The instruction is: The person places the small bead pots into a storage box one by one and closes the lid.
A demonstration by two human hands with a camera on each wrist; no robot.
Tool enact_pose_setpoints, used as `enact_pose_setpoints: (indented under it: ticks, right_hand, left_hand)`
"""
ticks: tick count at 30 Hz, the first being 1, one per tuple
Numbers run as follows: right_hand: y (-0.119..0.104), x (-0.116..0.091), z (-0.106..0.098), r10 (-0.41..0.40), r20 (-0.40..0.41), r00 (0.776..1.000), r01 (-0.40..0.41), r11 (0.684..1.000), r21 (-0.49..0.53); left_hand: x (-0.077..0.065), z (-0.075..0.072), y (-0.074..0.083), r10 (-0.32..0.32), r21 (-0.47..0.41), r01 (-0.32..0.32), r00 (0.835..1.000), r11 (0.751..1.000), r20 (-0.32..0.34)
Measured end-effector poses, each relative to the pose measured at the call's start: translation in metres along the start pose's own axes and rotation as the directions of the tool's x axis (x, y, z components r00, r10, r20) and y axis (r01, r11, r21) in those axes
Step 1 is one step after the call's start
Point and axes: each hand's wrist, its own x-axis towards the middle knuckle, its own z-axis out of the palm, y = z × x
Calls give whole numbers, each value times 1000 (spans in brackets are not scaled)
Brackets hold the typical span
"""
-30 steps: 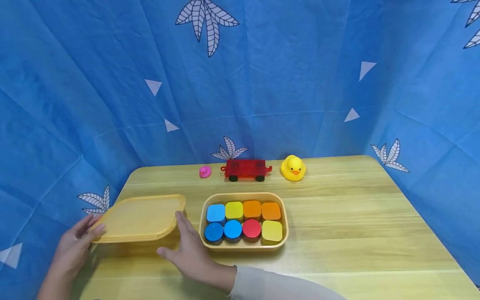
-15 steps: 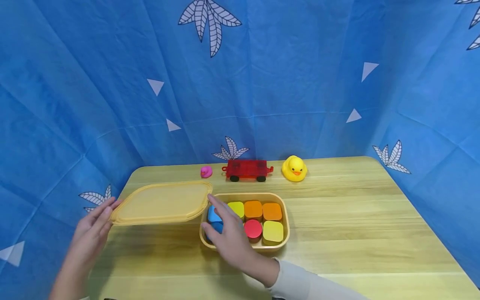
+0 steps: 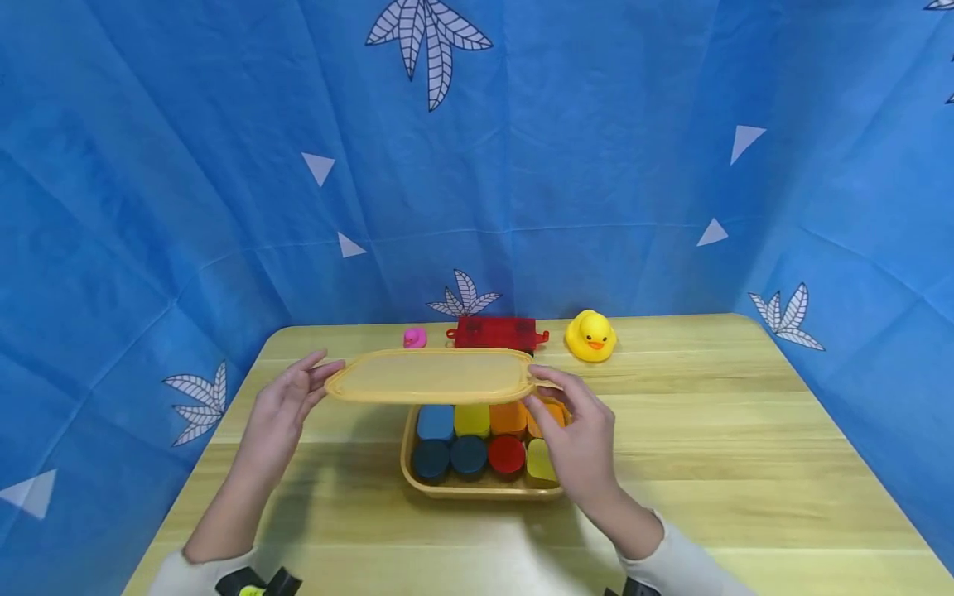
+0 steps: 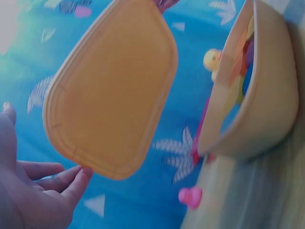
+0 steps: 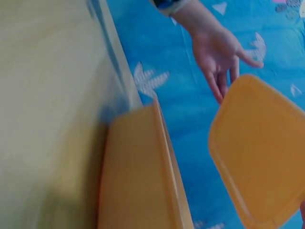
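Note:
A flat yellow-orange lid [image 3: 432, 375] is held up over the near-matching oblong tub [image 3: 484, 492]. My right hand [image 3: 585, 439] pinches the lid's right end between thumb and fingers. At the other end, my left hand [image 3: 272, 418] touches the edge with extended fingertips; in the left wrist view its thumb [image 4: 8, 114] stands apart from the lid. Inside the tub, two rows of coloured pieces show, among them a red round one [image 3: 507, 455] and a light-blue square one [image 3: 436, 422]. The lid overlaps the tub's back rim in the head view.
Along the table's back edge stand a small pink duck [image 3: 415, 338], a red toy wagon [image 3: 495, 333] partly behind the lid, and a larger yellow duck [image 3: 591, 336]. Blue patterned cloth [image 3: 596, 165] hangs behind and beside the wooden table [image 3: 745, 463].
Both hands and the lid have moved right and upward from the table's left side to above the tub. My right hand has gone from touching the lid's edge to pinching it.

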Motion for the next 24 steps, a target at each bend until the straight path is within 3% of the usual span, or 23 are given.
enact_pose_setpoints:
  ticks: [4,7,9,12,14,16,18,20,24]
  right_hand:
    - [3,5,-21,-44,-64,997,41,997,-62]
    - [3,8,-31,-92,-101,991,77,987,-144]
    - [3,10,-36,-118,-119,986,93,974,-204]
    - [5,11,-40,-143,-127,982,105,957,-271]
    - [8,12,-41,-151,-114,982,110,945,-308]
    - [11,13,-43,-139,-88,986,102,937,-335]
    - [13,13,-44,-107,-49,993,82,925,-372]
    - [15,12,-45,-64,-6,998,56,908,-414]
    - [18,11,-46,8,76,997,30,874,-485]
  left_hand:
    - [5,23,9,23,164,-15,999,986,-47]
    - [8,39,10,136,298,-103,987,949,-90]
    - [10,49,7,251,428,-180,961,886,-115]
    - [14,62,1,395,566,-258,909,783,-131]
    - [16,68,-4,448,621,-283,885,731,-124]
    - [16,72,-8,473,654,-300,875,695,-102]
    - [15,75,-12,467,673,-304,881,674,-69]
    - [14,77,-16,431,675,-296,902,676,-37]
    - [10,79,-20,280,657,-216,960,722,8]
